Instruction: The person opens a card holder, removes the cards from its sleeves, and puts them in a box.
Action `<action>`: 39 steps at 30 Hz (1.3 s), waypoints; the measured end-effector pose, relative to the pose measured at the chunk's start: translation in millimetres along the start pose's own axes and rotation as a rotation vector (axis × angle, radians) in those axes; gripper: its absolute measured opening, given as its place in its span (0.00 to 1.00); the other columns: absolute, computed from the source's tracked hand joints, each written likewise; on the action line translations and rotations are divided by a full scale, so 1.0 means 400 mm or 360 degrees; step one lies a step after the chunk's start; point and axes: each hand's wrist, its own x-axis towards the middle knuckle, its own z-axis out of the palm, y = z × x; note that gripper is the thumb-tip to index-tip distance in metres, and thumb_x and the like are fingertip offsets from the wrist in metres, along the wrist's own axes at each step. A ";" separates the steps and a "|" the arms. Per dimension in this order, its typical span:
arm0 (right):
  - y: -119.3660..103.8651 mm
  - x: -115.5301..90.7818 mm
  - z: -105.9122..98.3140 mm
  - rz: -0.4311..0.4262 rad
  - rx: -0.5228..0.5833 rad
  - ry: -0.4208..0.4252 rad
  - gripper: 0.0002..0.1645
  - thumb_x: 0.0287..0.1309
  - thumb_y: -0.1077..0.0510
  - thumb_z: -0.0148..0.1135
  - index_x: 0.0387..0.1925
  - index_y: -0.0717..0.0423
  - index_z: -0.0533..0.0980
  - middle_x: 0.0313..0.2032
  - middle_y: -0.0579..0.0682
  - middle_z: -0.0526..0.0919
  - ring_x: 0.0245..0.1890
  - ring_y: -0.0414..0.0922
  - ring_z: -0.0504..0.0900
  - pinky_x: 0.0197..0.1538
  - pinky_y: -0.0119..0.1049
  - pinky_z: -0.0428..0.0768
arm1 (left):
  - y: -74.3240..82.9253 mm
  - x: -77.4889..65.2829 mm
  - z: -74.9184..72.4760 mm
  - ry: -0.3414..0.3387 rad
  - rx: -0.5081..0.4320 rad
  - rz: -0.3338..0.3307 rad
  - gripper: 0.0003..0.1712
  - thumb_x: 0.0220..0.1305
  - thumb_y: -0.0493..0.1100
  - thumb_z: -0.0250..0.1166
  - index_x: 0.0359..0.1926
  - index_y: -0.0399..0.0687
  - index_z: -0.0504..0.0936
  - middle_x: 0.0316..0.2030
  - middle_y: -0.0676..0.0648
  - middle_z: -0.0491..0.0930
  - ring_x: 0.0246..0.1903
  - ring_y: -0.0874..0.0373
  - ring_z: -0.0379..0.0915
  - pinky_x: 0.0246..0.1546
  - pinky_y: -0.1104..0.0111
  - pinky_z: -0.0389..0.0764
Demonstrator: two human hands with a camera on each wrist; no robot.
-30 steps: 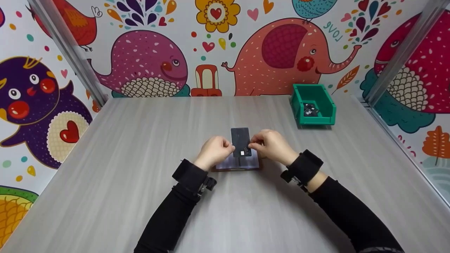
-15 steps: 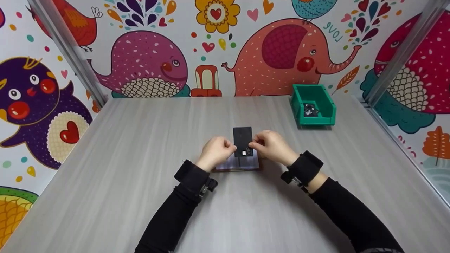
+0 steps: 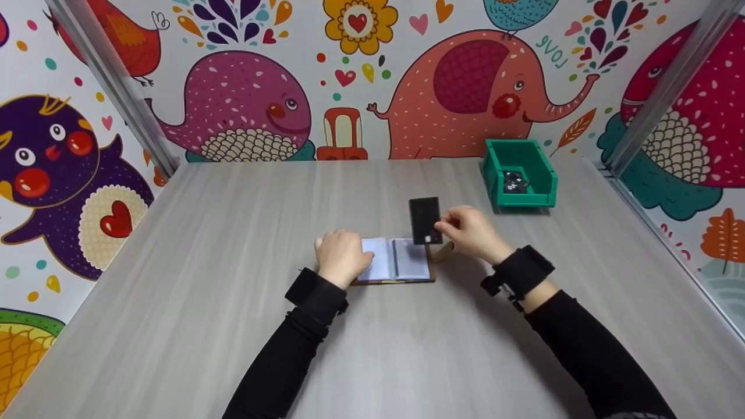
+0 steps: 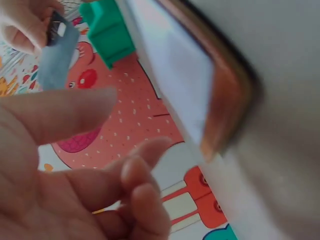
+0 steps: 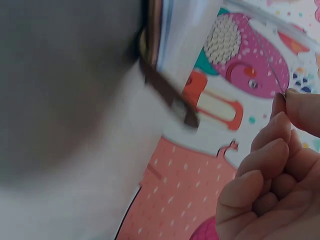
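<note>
A black card (image 3: 425,221) with a small light chip stands raised over the right page of a card holder. My right hand (image 3: 470,234) pinches its right edge between thumb and fingertips; in the right wrist view that card (image 5: 270,65) shows only as a thin edge. The brown-edged card holder (image 3: 375,262) lies spread open, with whitish clear sleeves. My left hand (image 3: 342,257) is at its left side. In the left wrist view the left hand (image 4: 75,185) has thumb and fingers apart, holding nothing, with the card holder (image 4: 180,75) beyond them.
A green bin (image 3: 521,201) with several dark cards (image 3: 514,183) inside stands at the back right of the grey table (image 3: 233,233). A brown strap (image 5: 170,97) with a snap sticks out from the card holder. Printed walls border the table.
My left hand has let go of the card and moved left and down to the card holder. My right hand has carried the card right and slightly upward, uncovering the sleeves.
</note>
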 end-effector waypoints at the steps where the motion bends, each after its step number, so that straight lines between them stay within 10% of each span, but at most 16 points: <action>1: 0.010 0.001 -0.008 0.0003 -0.0023 0.0028 0.11 0.60 0.63 0.67 0.23 0.60 0.76 0.22 0.48 0.74 0.24 0.43 0.69 0.32 0.38 0.67 | -0.002 -0.001 0.002 -0.0016 0.0027 -0.0018 0.16 0.53 0.51 0.73 0.25 0.42 0.82 0.31 0.44 0.79 0.37 0.47 0.75 0.41 0.56 0.67; 21: 0.165 -0.001 -0.194 0.0448 -0.0233 0.0271 0.15 0.70 0.55 0.57 0.33 0.63 0.77 0.27 0.55 0.76 0.27 0.49 0.71 0.35 0.42 0.67 | -0.003 -0.009 0.017 -0.0169 0.0186 -0.0067 0.20 0.49 0.53 0.76 0.34 0.43 0.84 0.38 0.42 0.81 0.42 0.45 0.75 0.43 0.55 0.66; 39: 0.254 0.007 -0.254 0.0979 -0.0234 0.0349 0.26 0.73 0.49 0.47 0.49 0.69 0.77 0.43 0.64 0.79 0.38 0.55 0.75 0.40 0.44 0.70 | -0.002 -0.008 0.021 -0.0187 0.0242 -0.0056 0.20 0.51 0.55 0.75 0.35 0.43 0.84 0.38 0.42 0.80 0.42 0.46 0.74 0.44 0.56 0.67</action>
